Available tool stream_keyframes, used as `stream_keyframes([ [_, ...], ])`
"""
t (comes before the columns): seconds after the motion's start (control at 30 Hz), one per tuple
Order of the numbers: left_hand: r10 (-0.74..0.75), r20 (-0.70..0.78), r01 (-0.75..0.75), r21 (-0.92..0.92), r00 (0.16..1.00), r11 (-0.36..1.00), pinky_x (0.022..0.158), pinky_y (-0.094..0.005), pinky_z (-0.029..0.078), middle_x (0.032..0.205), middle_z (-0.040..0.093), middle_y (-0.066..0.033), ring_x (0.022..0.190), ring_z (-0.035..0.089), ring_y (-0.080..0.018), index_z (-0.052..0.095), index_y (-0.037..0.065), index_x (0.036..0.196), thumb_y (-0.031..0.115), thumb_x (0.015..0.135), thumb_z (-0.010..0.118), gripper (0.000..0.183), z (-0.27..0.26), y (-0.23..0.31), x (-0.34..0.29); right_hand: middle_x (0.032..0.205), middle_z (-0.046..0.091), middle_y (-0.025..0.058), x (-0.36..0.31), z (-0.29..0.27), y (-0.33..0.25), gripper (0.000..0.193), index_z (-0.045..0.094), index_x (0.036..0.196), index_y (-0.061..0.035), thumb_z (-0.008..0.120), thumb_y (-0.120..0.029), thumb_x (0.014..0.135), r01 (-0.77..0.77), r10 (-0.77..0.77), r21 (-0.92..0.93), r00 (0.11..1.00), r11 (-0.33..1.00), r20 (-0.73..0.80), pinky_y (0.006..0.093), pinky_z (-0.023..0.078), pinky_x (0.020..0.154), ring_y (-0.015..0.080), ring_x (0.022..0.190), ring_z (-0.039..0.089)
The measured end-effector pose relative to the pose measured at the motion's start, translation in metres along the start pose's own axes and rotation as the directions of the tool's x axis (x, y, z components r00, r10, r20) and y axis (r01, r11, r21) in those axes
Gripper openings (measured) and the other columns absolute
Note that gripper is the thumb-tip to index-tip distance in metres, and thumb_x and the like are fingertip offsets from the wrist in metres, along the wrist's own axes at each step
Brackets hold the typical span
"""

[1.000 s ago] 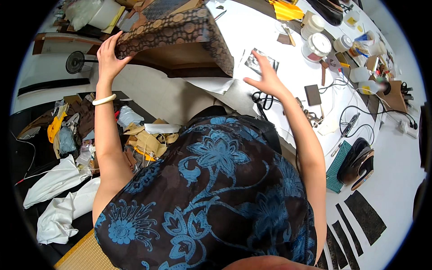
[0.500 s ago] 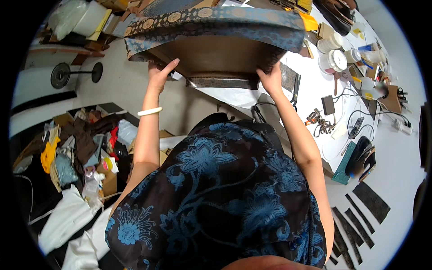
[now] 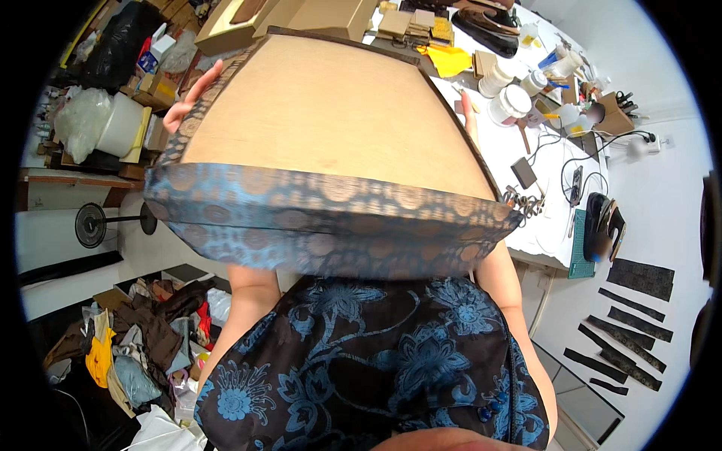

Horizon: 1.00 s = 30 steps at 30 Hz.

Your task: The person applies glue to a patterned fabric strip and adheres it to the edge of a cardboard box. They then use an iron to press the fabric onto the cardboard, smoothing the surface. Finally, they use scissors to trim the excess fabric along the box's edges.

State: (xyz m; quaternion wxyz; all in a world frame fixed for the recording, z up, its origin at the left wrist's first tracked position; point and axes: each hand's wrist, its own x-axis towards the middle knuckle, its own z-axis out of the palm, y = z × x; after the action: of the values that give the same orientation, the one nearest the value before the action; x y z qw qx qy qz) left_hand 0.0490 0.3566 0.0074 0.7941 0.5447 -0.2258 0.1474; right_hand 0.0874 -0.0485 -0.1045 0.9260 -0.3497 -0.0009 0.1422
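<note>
A large wooden box (image 3: 331,120), partly covered in patterned blue and bronze fabric, is held tilted in front of my chest. Its bare pale wood face points up toward me, and the loose fabric flap (image 3: 316,218) hangs over the near edge, slightly blurred. My left hand (image 3: 188,101) grips the far left side, fingers showing beyond the edge. On the right side only a finger or two of my right hand (image 3: 469,116) shows past the dark border. The box hides both palms and most of my forearms.
A white worktable (image 3: 545,225) at the right carries white tubs (image 3: 509,105), cables and a green cutting mat (image 3: 581,244). An open cardboard box (image 3: 323,19) stands behind. Scrap fabric (image 3: 143,323) is heaped at the lower left, near a black fan (image 3: 90,225). Dark strips (image 3: 624,346) lie at the right.
The box has turned over from its hollow side to its flat wood face and come closer to me. My hands have moved outward and farther away along its sides.
</note>
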Motion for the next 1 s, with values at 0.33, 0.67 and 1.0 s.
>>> stream_keyframes([
  [0.33,0.242,0.18,-0.301,0.496,0.953,0.815,0.118,-0.0515,0.036,0.131,0.062,-0.0255,0.136,0.051,-0.0341,0.053,0.003,0.134,0.024,0.102,0.055,0.038,-0.012,0.013,-0.008,0.133,0.061,0.0211,-0.043,0.006,-0.019,0.058,0.043,0.146,0.003,0.047,-0.036,0.104,-0.234,0.247,0.367,0.969,0.901,0.01,0.0403,0.054,0.096,0.029,0.114,0.065],
  [0.67,0.445,0.436,-0.618,0.631,0.782,0.468,0.119,-0.0619,0.019,0.122,0.07,-0.0168,0.127,0.058,-0.04,0.066,0.005,0.117,0.026,0.092,0.071,0.032,0.113,0.002,0.007,0.127,0.067,0.0135,0.038,-0.029,0.052,0.058,0.059,0.133,-0.0031,0.041,-0.051,0.107,-0.73,0.721,-0.308,0.673,0.61,-0.167,0.0396,0.054,0.098,0.0223,0.112,0.067],
  [1.0,-0.566,0.198,0.594,-0.39,0.8,0.704,0.103,-0.0468,0.051,0.148,0.043,-0.0273,0.134,0.049,-0.0371,0.041,-0.004,0.145,0.04,0.097,0.061,0.069,0.072,0.054,0.079,0.123,0.065,0.0126,0.085,-0.048,0.115,0.057,0.056,0.132,-0.0017,0.035,-0.049,0.109,-0.246,0.255,-0.129,0.965,0.961,0.057,0.0388,0.057,0.091,0.0221,0.11,0.066],
])
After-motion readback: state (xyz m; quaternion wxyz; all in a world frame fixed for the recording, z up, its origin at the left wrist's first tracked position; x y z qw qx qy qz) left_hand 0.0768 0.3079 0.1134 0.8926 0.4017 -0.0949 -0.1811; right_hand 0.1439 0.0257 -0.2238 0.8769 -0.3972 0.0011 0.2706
